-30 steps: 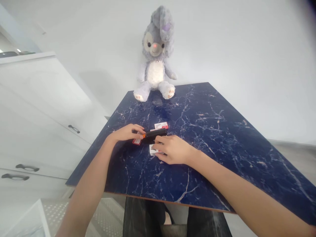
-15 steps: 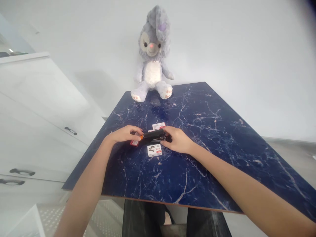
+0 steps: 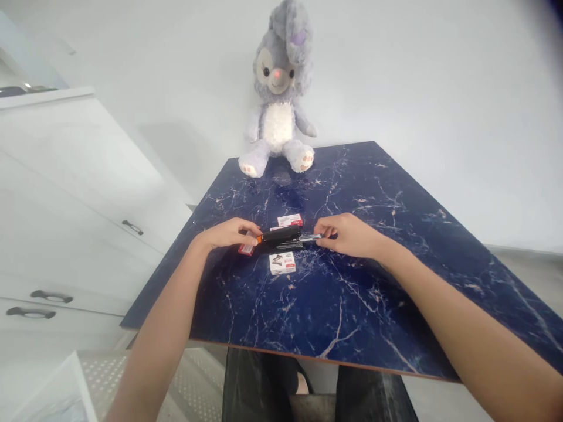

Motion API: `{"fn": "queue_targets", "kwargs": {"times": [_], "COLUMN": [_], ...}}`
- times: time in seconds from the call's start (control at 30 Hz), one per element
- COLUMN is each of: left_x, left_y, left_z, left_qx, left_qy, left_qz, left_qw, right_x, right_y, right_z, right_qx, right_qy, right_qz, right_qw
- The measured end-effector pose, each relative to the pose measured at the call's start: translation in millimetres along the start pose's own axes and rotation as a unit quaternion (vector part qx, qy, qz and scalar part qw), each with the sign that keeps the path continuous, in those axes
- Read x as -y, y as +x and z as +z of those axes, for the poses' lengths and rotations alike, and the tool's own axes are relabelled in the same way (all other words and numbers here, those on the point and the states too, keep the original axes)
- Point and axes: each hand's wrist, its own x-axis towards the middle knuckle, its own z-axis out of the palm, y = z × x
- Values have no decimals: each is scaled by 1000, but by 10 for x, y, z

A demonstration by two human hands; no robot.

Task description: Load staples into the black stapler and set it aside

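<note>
A black stapler lies crosswise on the blue marbled table. My left hand is closed on its orange end, thumb and fingers pinching it. From the stapler's other end a silver metal slide sticks out to the right. Its outer tip is pinched between the thumb and fingers of my right hand. Just in front of the stapler sits a small white box with a printed picture. Behind it is a red and white box, and a red box shows partly beneath my left hand.
A grey plush toy sits at the table's far edge against the wall. White cabinets with dark handles stand to the left. Below the table's near edge are my legs and a white perforated surface.
My right hand has moved right, off the stapler's body, and the silver slide now extends from it. My left hand keeps its hold. The whole view has shifted slightly.
</note>
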Motion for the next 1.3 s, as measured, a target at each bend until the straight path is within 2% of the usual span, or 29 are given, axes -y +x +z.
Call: {"fn": "queue_targets", "kwargs": {"times": [0.1,0.27,0.43,0.53,0.67,0.77,0.9,0.97,1.03,1.13,1.2,1.3], "left_x": [13,20,-40,-82,-112,-109,-123,-173,-260,-417,-504,-581], "left_y": [2,1,-100,-178,-209,-179,-120,-101,-94,-89,-81,-57], "left_z": [12,36,-23,-62,-44,-14,12,44,106,253,360,483], "left_qx": [-2,-20,-13,-16,-18,-71,-205,-239,-210,-95,-38,-11], "left_qy": [-3,2,2,64,139,114,32,-23,-86,-169,-203,-239], "left_qz": [6,29,56,43,9,-6,48,80,109,143,156,171], "left_qw": [1000,999,998,997,990,991,977,968,968,971,966,956], "right_x": [14,303,559,568,501,473,495,516,531,533,523,512], "right_y": [-34,-80,-100,-91,-76,-72,-73,-73,-70,-58,-46,-31], "right_z": [-67,108,388,471,475,467,483,495,502,501,498,513], "right_qx": [-12,-130,-67,-58,-79,-94,-137,-175,-213,-251,-249,-223], "right_qy": [-38,-76,-71,-77,-78,-77,-59,-46,-40,-40,-41,-44], "right_qz": [-20,-144,-245,-250,-235,-231,-233,-226,-211,-192,-203,-252], "right_qw": [999,978,965,963,965,965,961,957,953,948,946,941]}}
